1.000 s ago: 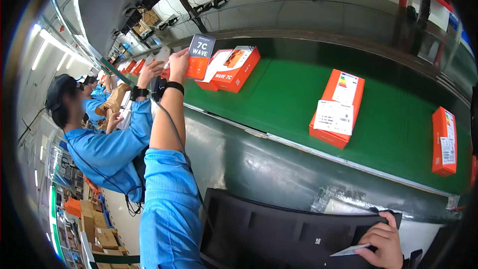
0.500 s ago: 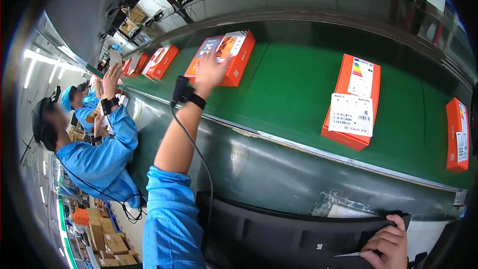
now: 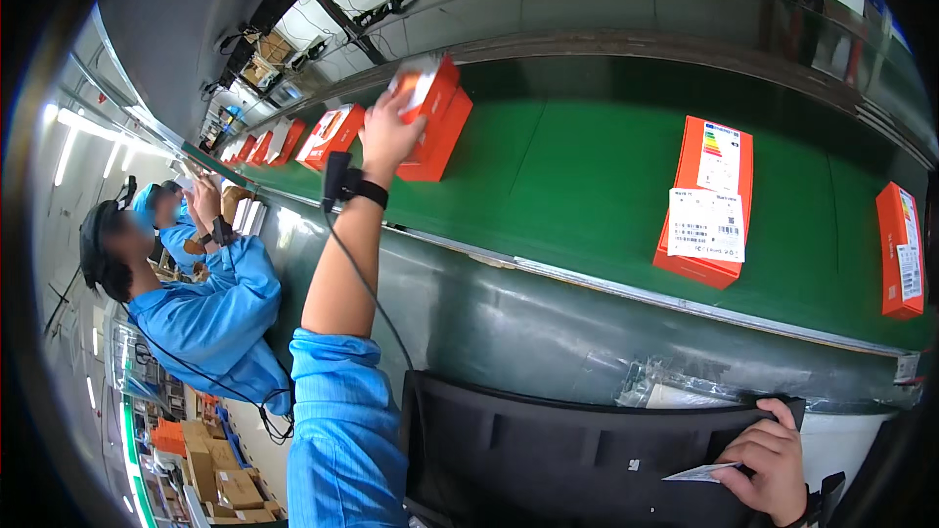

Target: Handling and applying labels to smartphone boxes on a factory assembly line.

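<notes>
My left hand reaches over the green conveyor belt with its fingers closed around an orange box, whose printed top is motion-blurred. A second orange block shows just beneath it; I cannot tell whether that is another box or part of the same one. At the lower right, my right hand pinches a small white sheet between thumb and fingers. Its upper fingers bend over the edge of a long black panel in front of me.
On the green belt, an orange box with white labels lies to the right, with another orange box at the far right. Several orange boxes continue leftward. Clear plastic film lies behind the panel. A co-worker in blue stands left.
My left hand has gone from lying over the orange box to gripping it, and the box top has shifted left and up. My right hand keeps the white sheet, which now shows more.
</notes>
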{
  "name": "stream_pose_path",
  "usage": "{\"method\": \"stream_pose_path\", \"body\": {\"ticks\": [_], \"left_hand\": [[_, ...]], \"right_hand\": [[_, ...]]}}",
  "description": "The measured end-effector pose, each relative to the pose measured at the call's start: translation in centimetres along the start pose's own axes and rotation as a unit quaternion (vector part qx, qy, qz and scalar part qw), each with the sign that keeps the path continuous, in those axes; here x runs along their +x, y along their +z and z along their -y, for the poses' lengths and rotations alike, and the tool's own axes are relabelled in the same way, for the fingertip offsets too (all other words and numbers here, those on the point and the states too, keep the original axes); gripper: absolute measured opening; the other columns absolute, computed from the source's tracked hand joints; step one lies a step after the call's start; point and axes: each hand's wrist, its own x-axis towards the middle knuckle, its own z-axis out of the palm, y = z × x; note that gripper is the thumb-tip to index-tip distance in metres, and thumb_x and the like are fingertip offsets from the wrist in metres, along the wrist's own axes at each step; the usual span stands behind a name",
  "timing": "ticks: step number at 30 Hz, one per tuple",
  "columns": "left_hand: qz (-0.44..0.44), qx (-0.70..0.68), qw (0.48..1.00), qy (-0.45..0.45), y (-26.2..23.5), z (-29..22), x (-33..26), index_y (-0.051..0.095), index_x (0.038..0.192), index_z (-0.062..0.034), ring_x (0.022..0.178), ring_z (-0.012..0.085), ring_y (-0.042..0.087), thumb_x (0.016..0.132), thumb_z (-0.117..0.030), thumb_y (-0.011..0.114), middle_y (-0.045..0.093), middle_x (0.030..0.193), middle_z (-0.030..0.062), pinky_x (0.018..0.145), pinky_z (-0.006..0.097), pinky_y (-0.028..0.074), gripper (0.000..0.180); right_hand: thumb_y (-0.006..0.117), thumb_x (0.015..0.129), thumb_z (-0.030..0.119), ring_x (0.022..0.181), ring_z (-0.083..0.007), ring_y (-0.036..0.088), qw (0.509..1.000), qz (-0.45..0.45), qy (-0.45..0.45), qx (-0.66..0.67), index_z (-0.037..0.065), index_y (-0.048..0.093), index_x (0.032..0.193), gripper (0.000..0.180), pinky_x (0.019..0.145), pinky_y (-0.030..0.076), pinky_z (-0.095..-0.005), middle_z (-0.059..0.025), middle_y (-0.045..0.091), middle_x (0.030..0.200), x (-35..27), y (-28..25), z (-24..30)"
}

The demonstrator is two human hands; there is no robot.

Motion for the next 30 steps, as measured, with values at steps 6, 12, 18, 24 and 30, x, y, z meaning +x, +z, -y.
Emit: {"method": "stream_pose_path", "body": {"ticks": [6,12,18,24,30], "left_hand": [[0.147,-0.036,0.988,-0.031,4.0,1.6,0.4,0.047,0.141,-0.0304,0.130,0.0330,0.046,0.074,-0.046,0.064,0.041,0.149,0.0065,0.106,0.049,0.038,0.071],[0.168,0.094,0.978,-0.084,5.3,-3.6,-3.1,0.032,0.147,-0.0407,0.133,0.0381,0.040,0.076,-0.044,0.066,0.030,0.155,0.0000,0.102,0.064,0.033,0.079],[0.232,-0.598,0.742,-0.195,1.1,-2.1,-1.1,0.047,0.137,-0.0066,0.111,0.0244,0.060,0.094,-0.015,0.049,0.060,0.127,0.0094,0.094,0.035,0.048,0.044],[0.004,-0.551,0.793,-0.260,-2.5,2.0,-5.8,0.059,0.124,-0.0050,0.112,0.0213,0.057,0.096,-0.023,0.047,0.061,0.123,0.0094,0.093,0.033,0.043,0.035],[0.485,-0.588,0.640,0.103,-14.8,-26.5,-27.9,0.056,0.122,0.0002,0.089,0.0118,0.063,0.089,-0.015,0.069,0.067,0.102,0.0075,0.078,0.026,0.051,0.039]], "right_hand": [[0.078,0.069,0.027,0.067,-0.0174,0.060,1.000,-0.004,0.006,-0.014,0.013,0.063,0.068,0.020,0.101,0.036,-0.0467,0.0016,0.064,0.067,-0.8,-0.2,0.7],[0.077,0.070,0.022,0.074,-0.0214,0.060,0.999,0.036,0.011,0.007,0.010,0.063,0.073,0.018,0.103,0.036,-0.0492,-0.0023,0.063,0.073,-0.6,-0.6,0.4],[0.068,0.083,0.016,0.076,-0.0229,0.061,0.993,-0.074,-0.011,0.086,0.006,0.063,0.084,0.011,0.090,0.046,-0.0412,-0.0079,0.063,0.081,-0.3,-1.1,-1.3],[0.065,0.090,0.014,0.075,-0.0054,0.053,0.893,-0.201,0.167,0.367,-0.001,0.061,0.090,0.015,0.066,0.043,-0.0228,-0.0004,0.061,0.081,-2.3,-1.8,-0.1],[0.068,0.083,0.012,0.069,-0.0220,0.066,0.976,-0.061,0.120,0.173,0.000,0.065,0.087,0.014,0.062,0.049,-0.0311,-0.0127,0.066,0.074,-2.9,-1.0,5.3]]}}
